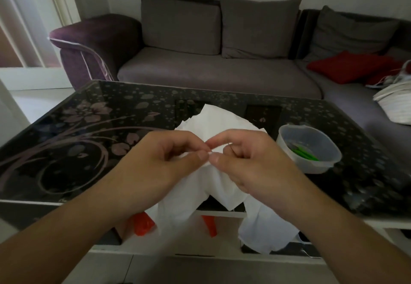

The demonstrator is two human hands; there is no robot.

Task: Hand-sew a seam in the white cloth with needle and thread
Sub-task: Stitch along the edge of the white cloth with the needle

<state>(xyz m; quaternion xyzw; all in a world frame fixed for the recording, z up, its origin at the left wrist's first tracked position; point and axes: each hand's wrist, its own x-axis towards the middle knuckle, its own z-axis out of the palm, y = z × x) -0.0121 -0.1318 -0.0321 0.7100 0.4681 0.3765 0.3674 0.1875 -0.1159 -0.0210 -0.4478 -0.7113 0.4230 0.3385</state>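
The thin, soft white cloth [219,125] is lying crumpled on the near half of a glossy black glass-topped table [73,141], which is printed with pale flowers, curling stems and scattered dots. The cloth's far part is resting on the tabletop in loose folds with a peaked corner pointing toward the sofa, while its near part is draping over the table's front edge and hanging in two limp flaps in front of the white shelf below. The fabric is looking matte and lightly creased, with a ragged outline.

Both hands are meeting over the middle of the cloth, above the table's front edge. The left hand [162,161] is curling its fingers inward, and its thumb and forefinger are pinching a small raised fold of the cloth. The right hand [246,161] is also curling, its thumb and forefinger closing tightly on the same fold, just touching the left fingertips. A needle and thread are too fine to make out between the fingers.

Just right of the right hand, a round translucent plastic tub [309,148] is sitting on the table, holding something green. Bright orange plastic [142,223] is showing in the shelf beneath. Behind the table, a grey fabric sofa [218,70] with square cushions and a dark purple arm is carrying a red cushion [349,65].
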